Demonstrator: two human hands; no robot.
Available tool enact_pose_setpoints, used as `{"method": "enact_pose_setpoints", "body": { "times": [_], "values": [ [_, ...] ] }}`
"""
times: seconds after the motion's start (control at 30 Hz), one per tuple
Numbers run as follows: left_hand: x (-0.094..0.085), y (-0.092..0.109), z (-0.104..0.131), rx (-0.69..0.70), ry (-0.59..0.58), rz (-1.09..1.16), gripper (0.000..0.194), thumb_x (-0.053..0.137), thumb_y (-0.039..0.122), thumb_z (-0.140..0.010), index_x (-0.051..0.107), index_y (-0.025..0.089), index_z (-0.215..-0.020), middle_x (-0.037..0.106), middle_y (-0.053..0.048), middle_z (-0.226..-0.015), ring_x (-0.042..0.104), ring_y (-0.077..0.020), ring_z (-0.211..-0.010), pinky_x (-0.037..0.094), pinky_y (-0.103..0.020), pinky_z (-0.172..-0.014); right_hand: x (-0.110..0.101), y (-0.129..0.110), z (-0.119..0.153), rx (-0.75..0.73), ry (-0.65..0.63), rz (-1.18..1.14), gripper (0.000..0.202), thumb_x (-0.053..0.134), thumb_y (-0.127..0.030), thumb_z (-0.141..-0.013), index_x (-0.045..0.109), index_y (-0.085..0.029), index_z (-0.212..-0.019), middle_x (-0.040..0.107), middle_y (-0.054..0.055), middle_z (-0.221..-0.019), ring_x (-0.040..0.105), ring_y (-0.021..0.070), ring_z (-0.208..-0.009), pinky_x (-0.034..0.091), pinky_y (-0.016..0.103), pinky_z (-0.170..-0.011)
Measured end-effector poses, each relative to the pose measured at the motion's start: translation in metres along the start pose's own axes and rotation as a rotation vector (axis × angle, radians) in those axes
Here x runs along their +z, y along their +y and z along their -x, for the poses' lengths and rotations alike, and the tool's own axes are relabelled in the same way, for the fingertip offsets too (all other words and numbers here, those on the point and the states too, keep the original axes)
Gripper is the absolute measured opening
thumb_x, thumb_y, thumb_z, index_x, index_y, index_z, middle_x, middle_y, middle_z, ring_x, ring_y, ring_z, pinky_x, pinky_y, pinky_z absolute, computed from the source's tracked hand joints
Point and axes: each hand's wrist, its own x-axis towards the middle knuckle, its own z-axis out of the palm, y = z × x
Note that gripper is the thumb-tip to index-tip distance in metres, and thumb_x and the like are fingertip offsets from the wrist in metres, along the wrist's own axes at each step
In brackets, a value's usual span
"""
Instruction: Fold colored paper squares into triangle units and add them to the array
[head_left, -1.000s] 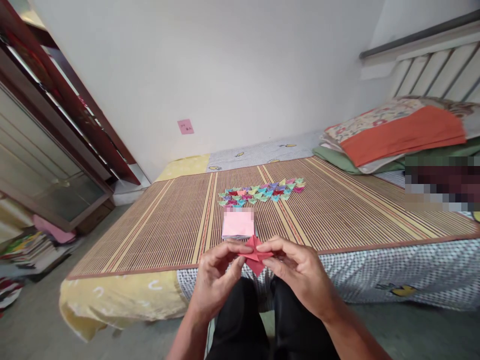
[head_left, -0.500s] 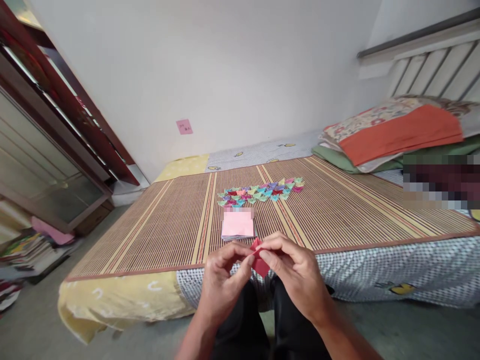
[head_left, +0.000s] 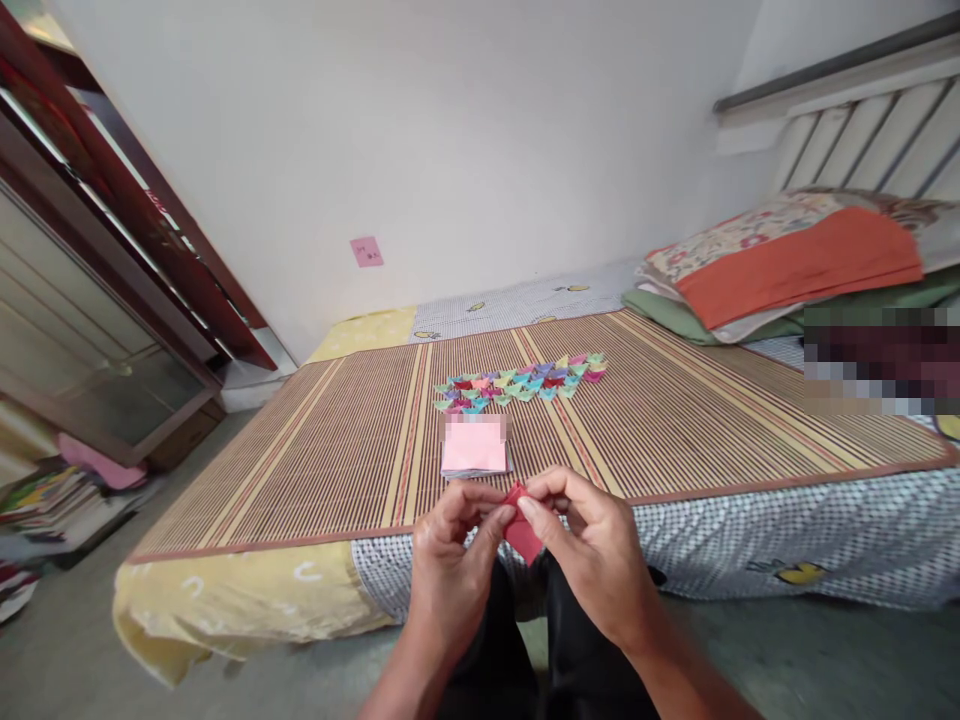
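A small folded sheet of red paper is held in the air just in front of the bed's near edge. My left hand pinches its left side between thumb and fingers. On the opposite side, my right hand pinches it near the top, the thumb lying over the paper. The fingertips hide part of the folds. Just beyond my hands lies a stack of paper squares, pink on top. Behind that stack, several small folded paper pieces in many colours lie in rows.
A striped woven mat covers the bed. Folded bedding is piled at the right, by a white radiator. A pink note sticks to the wall. Magazines are stacked at the far left.
The red paper's top flaps have come closer together, and its lower part hangs tilted slightly to the right. Both hands stay pinched on it, with small finger movements.
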Motion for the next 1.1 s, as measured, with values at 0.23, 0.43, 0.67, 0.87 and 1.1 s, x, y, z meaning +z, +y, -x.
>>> {"method": "enact_pose_setpoints", "body": {
  "times": [0.23, 0.43, 0.67, 0.87, 1.1],
  "values": [
    [0.000, 0.003, -0.002, 0.025, 0.009, -0.039, 0.008, 0.073, 0.024, -0.091, 0.075, 0.020, -0.084, 0.076, 0.000, -0.075, 0.070, -0.0144, -0.069, 0.055, -0.023, -0.066, 0.000, -0.003, 0.000, 0.004, 0.005, 0.023, 0.016, 0.065, -0.027, -0.094, 0.066, -0.020, -0.080, 0.069, 0.001, -0.073, 0.066, 0.0158, -0.067, 0.052, 0.025, -0.063],
    [0.000, 0.006, -0.003, 0.071, 0.005, -0.069, 0.008, 0.072, 0.021, -0.091, 0.076, 0.021, -0.084, 0.076, 0.001, -0.074, 0.069, -0.0125, -0.068, 0.053, -0.020, -0.065, -0.001, -0.001, -0.001, -0.048, 0.015, -0.005, 0.013, 0.065, -0.023, -0.093, 0.064, -0.021, -0.080, 0.071, 0.005, -0.091, 0.069, 0.0197, -0.088, 0.054, 0.027, -0.076],
    [0.000, 0.007, -0.001, 0.054, -0.017, -0.068, 0.012, 0.071, 0.023, -0.092, 0.074, 0.019, -0.081, 0.074, 0.001, -0.072, 0.067, -0.0133, -0.066, 0.052, -0.021, -0.064, 0.001, 0.003, 0.002, -0.083, 0.060, -0.025, 0.013, 0.066, -0.021, -0.092, 0.063, -0.021, -0.080, 0.070, 0.004, -0.088, 0.069, 0.0195, -0.088, 0.054, 0.030, -0.080],
    [0.001, 0.005, -0.001, 0.029, -0.017, -0.077, 0.014, 0.070, 0.025, -0.092, 0.071, 0.019, -0.079, 0.072, 0.000, -0.069, 0.065, -0.0137, -0.063, 0.050, -0.022, -0.061, 0.005, 0.007, 0.005, -0.079, 0.103, -0.023, 0.010, 0.067, -0.021, -0.091, 0.064, -0.022, -0.081, 0.070, 0.003, -0.087, 0.069, 0.0186, -0.087, 0.054, 0.029, -0.081],
    [-0.003, 0.005, -0.001, 0.076, -0.025, -0.121, 0.013, 0.070, 0.024, -0.091, 0.071, 0.019, -0.080, 0.071, -0.001, -0.070, 0.065, -0.0142, -0.064, 0.050, -0.024, -0.062, -0.006, -0.002, -0.001, 0.113, -0.093, -0.079, 0.011, 0.066, -0.030, -0.093, 0.071, -0.020, -0.097, 0.073, 0.003, -0.087, 0.070, 0.0184, -0.082, 0.055, 0.027, -0.074]
  ]
}}
